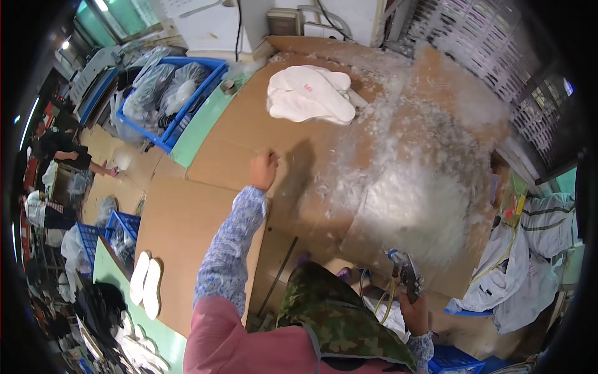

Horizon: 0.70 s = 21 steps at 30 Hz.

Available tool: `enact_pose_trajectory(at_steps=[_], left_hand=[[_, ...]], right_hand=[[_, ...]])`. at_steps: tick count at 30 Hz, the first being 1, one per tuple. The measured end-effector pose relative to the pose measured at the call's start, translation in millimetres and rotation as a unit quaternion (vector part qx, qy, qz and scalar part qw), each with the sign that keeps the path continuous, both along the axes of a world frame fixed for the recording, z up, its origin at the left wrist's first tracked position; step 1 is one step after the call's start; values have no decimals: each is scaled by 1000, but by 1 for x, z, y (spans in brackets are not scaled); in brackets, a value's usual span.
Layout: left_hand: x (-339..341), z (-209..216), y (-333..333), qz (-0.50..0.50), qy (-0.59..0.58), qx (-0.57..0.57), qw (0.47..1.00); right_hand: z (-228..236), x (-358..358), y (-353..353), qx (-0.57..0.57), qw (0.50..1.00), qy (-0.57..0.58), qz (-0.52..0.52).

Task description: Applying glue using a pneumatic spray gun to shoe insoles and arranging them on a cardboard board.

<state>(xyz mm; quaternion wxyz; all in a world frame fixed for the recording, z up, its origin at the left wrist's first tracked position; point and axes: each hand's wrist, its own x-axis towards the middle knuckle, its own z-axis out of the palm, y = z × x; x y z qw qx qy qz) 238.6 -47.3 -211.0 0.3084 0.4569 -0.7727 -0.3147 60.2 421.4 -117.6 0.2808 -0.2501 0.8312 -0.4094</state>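
My left hand (265, 169) is held over the brown cardboard (224, 149) with its fingers curled in, and nothing shows in it. Beyond it lies a loose pile of white insoles (305, 93), overlapping one another. Low on the right, my right hand (414, 311) is wrapped round a spray gun (408, 277) with a blue end and a metal body. A yellow hose (387, 300) hangs by the gun. Two more white insoles (146, 285) lie side by side at the left, partly over the green tabletop.
White fluffy residue (417, 206) coats the cardboard at the right. A blue crate (169, 142) with plastic bags stands at the back left. White sacks (523, 274) hang at the right, below a grimy grille (467, 43). Two people are at the far left.
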Motion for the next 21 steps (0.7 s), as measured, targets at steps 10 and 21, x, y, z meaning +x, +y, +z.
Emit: enact_pose_trajectory(at_steps=[10,21], left_hand=[[-189,-10,-219,151,-173,-229,946],[-203,33,-304,-124,-173,-381,899]], right_hand=[[26,2,-24,53,982,-75,-166],[33,1,-17,36,966,-34,-253]])
